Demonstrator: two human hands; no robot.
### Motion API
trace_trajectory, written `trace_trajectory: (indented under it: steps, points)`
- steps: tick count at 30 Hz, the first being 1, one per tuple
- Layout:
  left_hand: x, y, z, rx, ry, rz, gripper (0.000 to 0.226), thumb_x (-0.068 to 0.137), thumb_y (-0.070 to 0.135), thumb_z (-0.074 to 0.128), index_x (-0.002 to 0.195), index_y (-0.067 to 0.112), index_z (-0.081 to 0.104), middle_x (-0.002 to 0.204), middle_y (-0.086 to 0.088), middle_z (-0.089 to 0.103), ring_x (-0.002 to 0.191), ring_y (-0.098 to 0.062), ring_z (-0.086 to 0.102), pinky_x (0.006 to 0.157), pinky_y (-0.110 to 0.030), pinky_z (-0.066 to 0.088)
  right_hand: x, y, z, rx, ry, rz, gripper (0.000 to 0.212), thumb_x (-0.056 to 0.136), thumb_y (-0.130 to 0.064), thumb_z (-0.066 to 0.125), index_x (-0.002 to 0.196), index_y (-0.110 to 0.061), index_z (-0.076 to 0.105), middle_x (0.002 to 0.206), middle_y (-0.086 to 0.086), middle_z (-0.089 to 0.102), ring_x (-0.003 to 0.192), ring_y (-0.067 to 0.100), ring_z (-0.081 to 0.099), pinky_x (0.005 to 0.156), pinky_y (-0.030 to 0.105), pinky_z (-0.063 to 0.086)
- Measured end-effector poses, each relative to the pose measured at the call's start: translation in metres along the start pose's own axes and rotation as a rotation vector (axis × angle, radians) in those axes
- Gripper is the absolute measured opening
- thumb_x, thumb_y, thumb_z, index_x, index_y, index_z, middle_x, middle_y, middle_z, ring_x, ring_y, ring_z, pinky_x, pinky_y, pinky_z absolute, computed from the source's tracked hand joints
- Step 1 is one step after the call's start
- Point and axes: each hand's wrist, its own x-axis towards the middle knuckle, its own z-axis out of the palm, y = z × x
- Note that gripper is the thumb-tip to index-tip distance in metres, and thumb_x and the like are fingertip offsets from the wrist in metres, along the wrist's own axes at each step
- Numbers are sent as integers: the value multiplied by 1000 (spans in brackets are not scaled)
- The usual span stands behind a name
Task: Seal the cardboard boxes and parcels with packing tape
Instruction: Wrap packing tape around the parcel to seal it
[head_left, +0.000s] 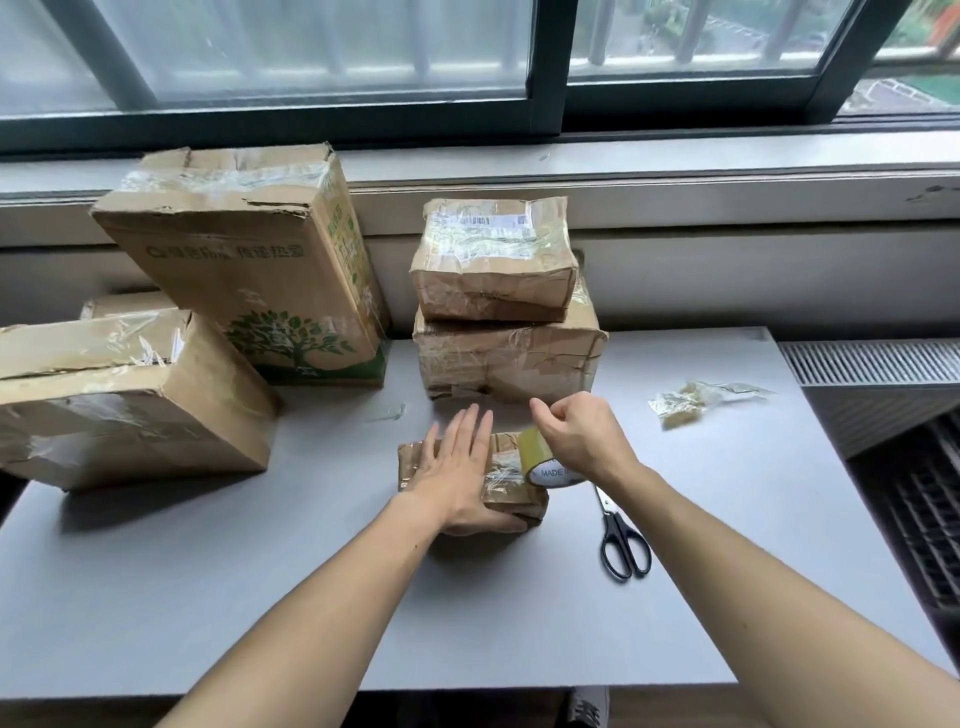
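Broadly, we record a grey flat table (260, 597) carrying all items. At its left edge lies a large brown cardboard box (119, 400) with clear tape across its top. Behind it stands a tall brown cardboard box with a green tree print (249, 270). At centre rear, two crumpled taped brown parcels (509, 358) are stacked one on the other.

Nearer us lies a small flat brown cardboard parcel (506, 467). Our left hand (457, 467) rests on its top, fingers straight and close together, pointing away, with the thumb against its near edge. Our right hand (582, 436) is at the parcel's right end, fingers curled round a roll of yellowish packing tape (545, 462), which touches that end.

Black-handled scissors (621, 540) lie just right of the roll. Crumpled clear tape scraps (685, 402) lie well apart, further right.
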Motion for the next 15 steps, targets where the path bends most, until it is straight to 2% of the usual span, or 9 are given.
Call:
trace_trajectory:
  steps: [2,4,6,8,10,12,15]
  points:
    - [7,12,-1,-11,32,101,141,64,85,61,154,16,-23,162,-4,-28,148,-19,-27,120,-47,-15,-1,6,-2,109,-6,6,59,97,-36,54,48,-15,30,47,2,28,48,17,29,49,34,26]
    - [12,20,1,-23,44,128,142,64,84,63,154,17,-23,162,-2,-28,148,-17,-27,120,-45,-16,-2,20,0,416,-55,53,56,95,-35,62,50,-18,35,51,1,29,50,14,28,50,31,23]
    - [14,22,4,-26,32,104,141,63,83,64,154,17,-22,162,0,-26,148,-16,-26,120,-45,-16,-5,31,5,729,-88,205,50,81,-49,76,63,-10,51,62,7,37,58,19,37,57,31,29]
    - [17,21,6,-10,12,80,141,62,83,64,154,19,-22,162,1,-23,149,-16,-22,120,-45,-14,-6,36,13,853,-74,346,58,63,-60,80,83,-8,61,75,13,46,68,27,46,63,39,36]
    - [20,20,7,4,-9,66,142,61,85,63,154,20,-22,163,1,-21,150,-17,-18,120,-44,-13,-3,29,13,854,-56,348,52,65,-56,77,80,-9,60,74,13,46,67,27,46,60,37,36]
    - [21,20,6,15,-30,60,142,61,87,61,153,21,-23,163,0,-20,150,-19,-16,121,-44,-11,1,19,3,737,-76,216,44,80,-44,72,62,-10,52,62,9,38,57,21,38,52,28,28]
    - [22,20,6,38,-28,63,136,64,87,59,154,22,-20,163,-2,-18,150,-22,-14,120,-45,-11,7,20,-16,524,-60,97,59,94,-29,64,44,-21,35,50,2,27,48,17,27,46,27,20]
